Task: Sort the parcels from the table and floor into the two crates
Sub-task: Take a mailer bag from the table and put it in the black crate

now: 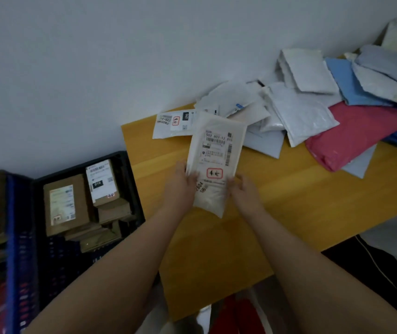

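I hold a cream padded parcel [215, 160] with a printed label above the yellow wooden table [229, 237]. My left hand [180, 186] grips its left edge and my right hand [245, 191] grips its right edge. Behind it lies a heap of parcels: a white labelled one [172, 124], silver bubble mailers [298, 112], a pink bag [359, 133] and blue bags [352, 83]. On the floor to the left stands a dark crate [130, 179] with brown boxes [66, 203] inside. A blue crate [14, 237] stands beside it, partly cut off.
A white wall rises behind the table and crates. Dark cloth and a white cable [380, 268] lie at the right under the table edge. Red items [238, 317] show below the table's near corner.
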Tool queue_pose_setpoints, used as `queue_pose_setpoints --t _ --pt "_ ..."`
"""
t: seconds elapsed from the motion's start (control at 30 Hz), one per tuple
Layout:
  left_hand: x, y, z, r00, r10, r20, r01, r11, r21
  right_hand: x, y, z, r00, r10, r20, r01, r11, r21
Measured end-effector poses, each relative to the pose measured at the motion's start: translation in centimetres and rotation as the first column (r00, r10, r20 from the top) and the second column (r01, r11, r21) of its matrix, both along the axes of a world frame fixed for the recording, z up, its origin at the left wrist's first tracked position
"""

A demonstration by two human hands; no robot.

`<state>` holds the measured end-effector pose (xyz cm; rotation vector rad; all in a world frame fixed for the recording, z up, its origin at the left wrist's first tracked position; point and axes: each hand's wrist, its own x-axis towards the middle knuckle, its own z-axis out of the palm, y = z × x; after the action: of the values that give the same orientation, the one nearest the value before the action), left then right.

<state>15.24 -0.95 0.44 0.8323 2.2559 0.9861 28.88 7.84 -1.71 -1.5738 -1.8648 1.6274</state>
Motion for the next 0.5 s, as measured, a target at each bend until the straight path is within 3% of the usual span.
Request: queue_pose_setpoints --t 0.2,0.5 --pt "-3.4 -5.0 2.4 0.998 0.048 0.038 -0.054 0.981 0.184 -4.3 -4.5 3.1 0.972 -0.105 -0.212 0.132 0.984 0.119" --pt "-5.2 -10.3 3.1 0.995 0.032 -0.093 -0.011 0.976 0.216 -5.7 -8.8 4.2 0.969 -0.036 -0.243 0.084 0.978 0.191"
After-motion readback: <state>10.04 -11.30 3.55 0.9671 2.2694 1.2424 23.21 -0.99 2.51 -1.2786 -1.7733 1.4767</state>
